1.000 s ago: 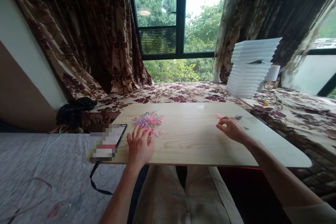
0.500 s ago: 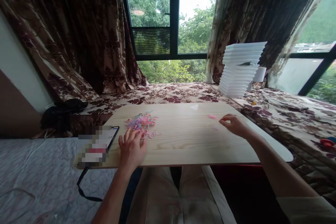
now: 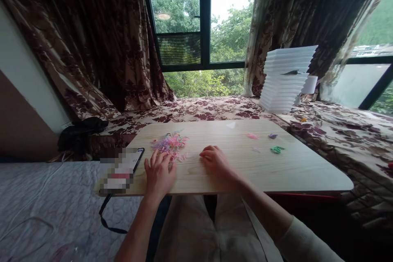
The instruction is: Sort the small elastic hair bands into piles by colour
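At loop pile [image 3: 169,145], left hand [image 3: 160,168] spread, right hand [image 3: 215,161] pinched closed, holds unclear; phone screen [image 3: 135,163] mostly pixelated.

Tabletop of flat wood [image 3: 190,176]: pale beige, darker grain lines. On its left, heap of small thin loops [image 3: 168,144], mixed pink, lilac, teal. On its right, small clusters: pink one [image 3: 253,136], purple one [image 3: 272,136], green one [image 3: 277,150]. Behind it, cream fabric cover [image 3: 208,108], maroon floral print. Beyond its far right, stack of ridged sheets [image 3: 284,86], white.
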